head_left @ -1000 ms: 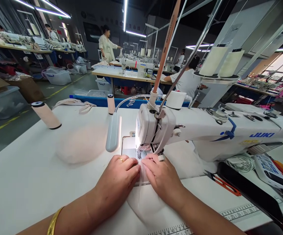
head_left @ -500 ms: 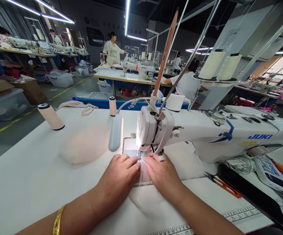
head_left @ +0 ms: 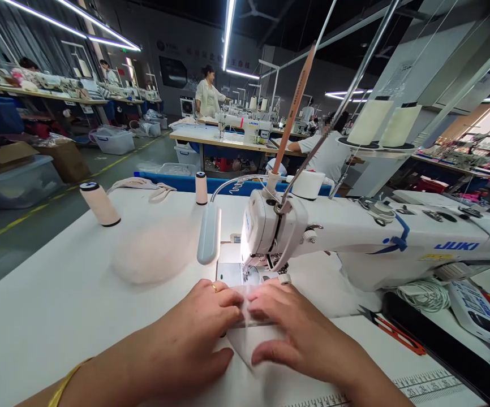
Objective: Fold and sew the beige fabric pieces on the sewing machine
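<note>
Two hands lie flat on a piece of sheer white fabric (head_left: 251, 345) on the table just in front of the sewing machine (head_left: 355, 237). Left hand (head_left: 198, 333) has its fingers stretched out and pressed down on the cloth, thumb splayed toward 6 o'clock; a ring shows on one finger and a gold bangle (head_left: 64, 384) on the wrist. Right hand (head_left: 296, 330) rests likewise, fingers extended, pressing rather than gripping; the fingertips of both nearly meet at a fold of the fabric. Cloth is thin, translucent and pale, hard to separate from the tabletop; its far edge lies at 12 o'clock from the hands, close to the needle plate (head_left: 232, 274), which is lit by the machine's lamp (head_left: 209, 234). White table (head_left: 37, 294) carries a pale pink soft pile (head_left: 154, 254) at 10 o'clock, two thread spools (head_left: 99, 203) beyond it, and red-handled snips (head_left: 398, 330) at 3 o'clock. A printed ruler (head_left: 427, 381) runs along the near edge. Two large thread cones (head_left: 383, 121) stand behind the machine. Room beyond: workshop with more sewing tables, strip lights, storage bins, and other people at work, one standing person (head_left: 208, 96) at 12 o'clock.
</note>
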A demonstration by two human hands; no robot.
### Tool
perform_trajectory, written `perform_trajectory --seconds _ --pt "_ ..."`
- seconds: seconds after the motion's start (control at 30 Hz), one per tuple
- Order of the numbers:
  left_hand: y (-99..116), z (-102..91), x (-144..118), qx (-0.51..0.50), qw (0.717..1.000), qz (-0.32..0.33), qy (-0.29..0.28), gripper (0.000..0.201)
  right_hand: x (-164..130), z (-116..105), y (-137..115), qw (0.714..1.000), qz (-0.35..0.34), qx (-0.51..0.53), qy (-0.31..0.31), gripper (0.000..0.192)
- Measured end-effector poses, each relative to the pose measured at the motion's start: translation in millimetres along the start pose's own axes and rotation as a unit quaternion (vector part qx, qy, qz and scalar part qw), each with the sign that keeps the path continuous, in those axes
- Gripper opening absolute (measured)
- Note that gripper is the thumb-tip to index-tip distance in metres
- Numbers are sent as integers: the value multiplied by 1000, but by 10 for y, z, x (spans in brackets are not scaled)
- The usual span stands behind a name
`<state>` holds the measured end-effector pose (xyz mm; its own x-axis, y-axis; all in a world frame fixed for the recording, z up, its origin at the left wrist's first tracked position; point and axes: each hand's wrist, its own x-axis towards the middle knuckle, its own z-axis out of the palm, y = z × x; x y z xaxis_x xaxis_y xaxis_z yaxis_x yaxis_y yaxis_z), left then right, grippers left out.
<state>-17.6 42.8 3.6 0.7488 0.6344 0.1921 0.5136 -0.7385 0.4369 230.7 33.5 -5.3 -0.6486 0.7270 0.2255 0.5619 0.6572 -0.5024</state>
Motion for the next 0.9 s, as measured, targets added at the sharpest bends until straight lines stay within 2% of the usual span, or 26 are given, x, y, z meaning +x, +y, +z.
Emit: perform_trajectory --seconds 0.03,0.07,0.13,0.17,0.27,0.4,0.5,0.67,0.9 --pt "-18 23 -3 6 1000 0 1 34 0 -23 -20 1000 -8 14 -22 41" --pt "-49 66 3 15 1000 4 13 33 4 -29 -27 999 -17 19 -33 38" --pt "-126 183 42 27 998 15 52 25 20 1 -9 999 -32 14 -28 13" --pt "-162 238 72 28 997 14 72 22 30 27 10 999 -33 12 -15 7" --pt "-210 315 192 7 994 -25 105 20 55 102 61 999 -17 24 46 16" --pt "-180 266 336 -64 987 -97 107 15 81 135 37 988 37 37 142 23" --pt "-175 255 391 -80 983 -124 106 14 110 150 -2 977 55 47 199 25" --pt "-211 294 420 -80 983 -123 114 11 161 188 -11 959 40 99 264 25" --pt "-227 305 412 -97 983 -90 131 17 186 193 -16 951 36 117 283 28"
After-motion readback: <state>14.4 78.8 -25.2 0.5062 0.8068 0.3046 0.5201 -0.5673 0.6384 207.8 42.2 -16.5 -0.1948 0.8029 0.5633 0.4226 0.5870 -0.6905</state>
